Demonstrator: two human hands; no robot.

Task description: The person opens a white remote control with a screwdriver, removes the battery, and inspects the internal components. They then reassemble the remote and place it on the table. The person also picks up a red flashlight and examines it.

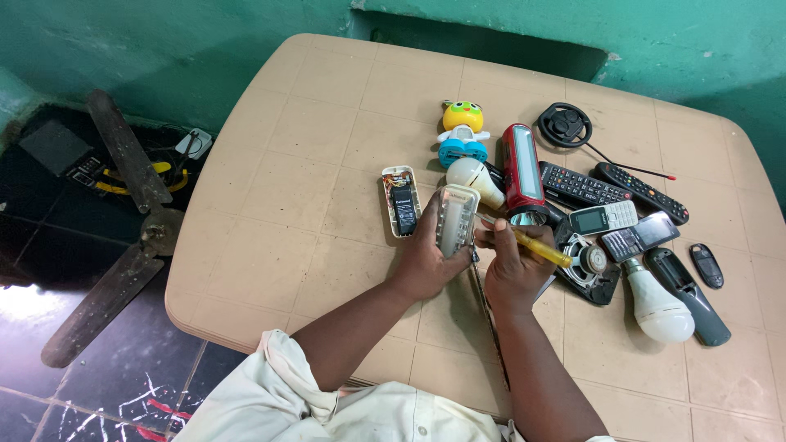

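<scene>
Here, just below the frame's centre, a pale plastic casing [456, 219] is being gripped by the left hand [426, 260], while a yellow-handled screwdriver [536, 248] is being clenched in the right hand [514, 270]; the tip should be kept seated squarely, the casing steadied over the table [286, 205].

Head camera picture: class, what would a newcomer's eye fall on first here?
The two hands at the table's middle: the left hand grips a pale plastic casing, the right hand a yellow-handled screwdriver aimed at it. Behind them stand a bright yellow and blue toy and a red lantern torch. Left of the beige table, dark ceiling fan blades lie on the floor.
</scene>
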